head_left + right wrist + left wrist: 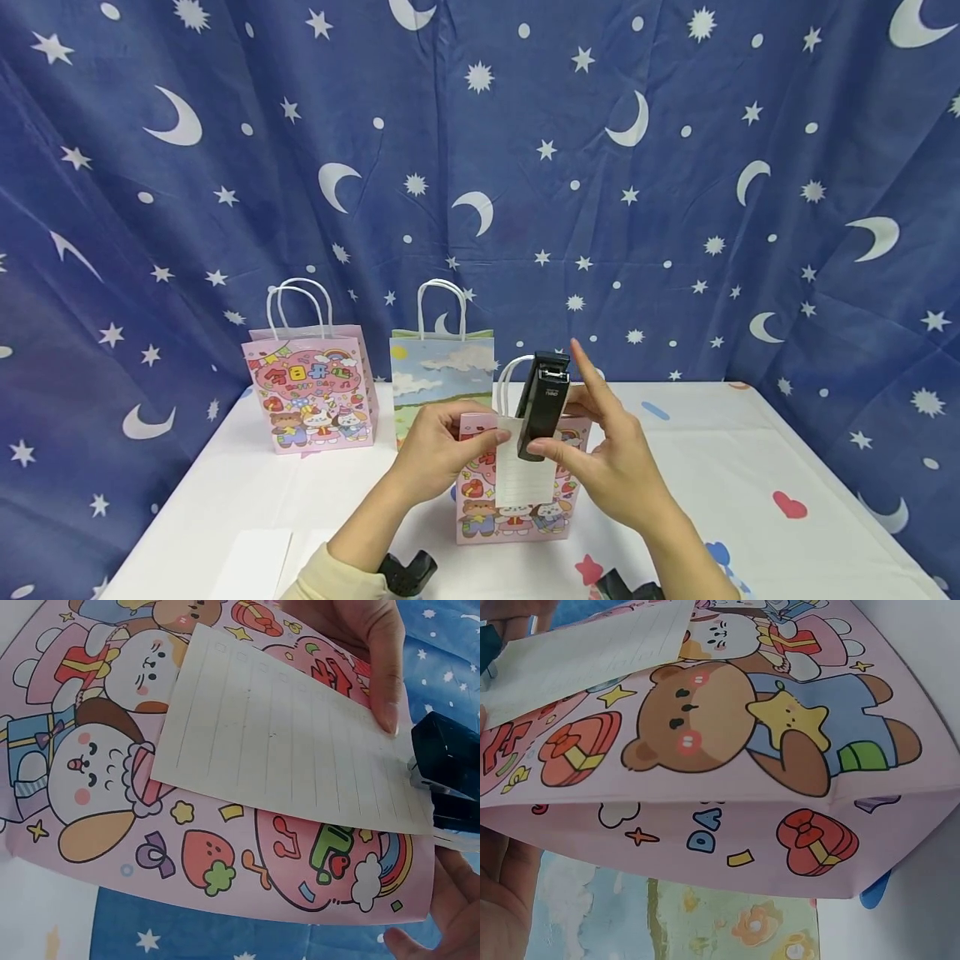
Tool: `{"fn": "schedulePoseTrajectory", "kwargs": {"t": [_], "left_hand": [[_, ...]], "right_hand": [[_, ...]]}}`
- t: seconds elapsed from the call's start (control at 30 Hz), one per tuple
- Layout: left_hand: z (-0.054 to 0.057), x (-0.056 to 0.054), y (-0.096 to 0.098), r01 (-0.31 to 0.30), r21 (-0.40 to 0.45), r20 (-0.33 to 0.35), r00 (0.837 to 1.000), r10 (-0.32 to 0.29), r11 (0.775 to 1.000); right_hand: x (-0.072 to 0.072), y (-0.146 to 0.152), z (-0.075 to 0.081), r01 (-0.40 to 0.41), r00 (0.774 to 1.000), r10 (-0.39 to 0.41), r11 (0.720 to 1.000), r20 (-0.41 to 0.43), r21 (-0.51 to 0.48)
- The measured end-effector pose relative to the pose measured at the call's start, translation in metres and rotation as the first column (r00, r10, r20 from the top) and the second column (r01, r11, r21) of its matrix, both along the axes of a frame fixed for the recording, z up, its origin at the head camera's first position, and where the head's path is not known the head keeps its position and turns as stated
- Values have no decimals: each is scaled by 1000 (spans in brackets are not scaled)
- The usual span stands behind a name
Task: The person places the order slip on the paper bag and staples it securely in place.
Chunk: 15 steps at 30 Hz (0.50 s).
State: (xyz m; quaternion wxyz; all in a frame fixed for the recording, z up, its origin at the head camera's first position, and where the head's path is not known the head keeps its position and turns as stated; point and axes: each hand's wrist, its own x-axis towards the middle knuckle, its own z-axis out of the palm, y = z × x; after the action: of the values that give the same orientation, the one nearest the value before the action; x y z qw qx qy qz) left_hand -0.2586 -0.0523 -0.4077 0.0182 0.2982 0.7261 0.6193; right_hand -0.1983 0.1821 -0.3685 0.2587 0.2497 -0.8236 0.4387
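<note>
A pink cartoon paper gift bag [480, 527] stands upright on the table in the head view, a lined cream note sheet [523, 485] lying against its front. My left hand [433, 457] pinches the bag's top left edge together with the sheet, thumb in front. At the top of the sheet, my right hand [618, 462] holds a black stapler [542, 412], thumb on its near side and index finger pointing up. In the right wrist view the stapler's jaws [442, 769] meet the sheet's upper edge; whether they are pressed together I cannot tell.
Another pink gift bag [311, 400] stands at the back left. Behind my left hand is a bag with a painted sky [442, 367]. White cards [251, 565] lie at the front left. A blue star-and-moon curtain [660, 208] hangs behind the white table [712, 467].
</note>
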Motion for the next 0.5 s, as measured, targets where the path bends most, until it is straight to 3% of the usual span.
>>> {"fn": "schedulePoseTrajectory", "kwargs": {"t": [0.5], "left_hand": [[-1,-1,0,6,-11,-11,1000,-6,1000]], "right_hand": [[-6,-2,-7,2,999,-1,1000,39,-23]]}}
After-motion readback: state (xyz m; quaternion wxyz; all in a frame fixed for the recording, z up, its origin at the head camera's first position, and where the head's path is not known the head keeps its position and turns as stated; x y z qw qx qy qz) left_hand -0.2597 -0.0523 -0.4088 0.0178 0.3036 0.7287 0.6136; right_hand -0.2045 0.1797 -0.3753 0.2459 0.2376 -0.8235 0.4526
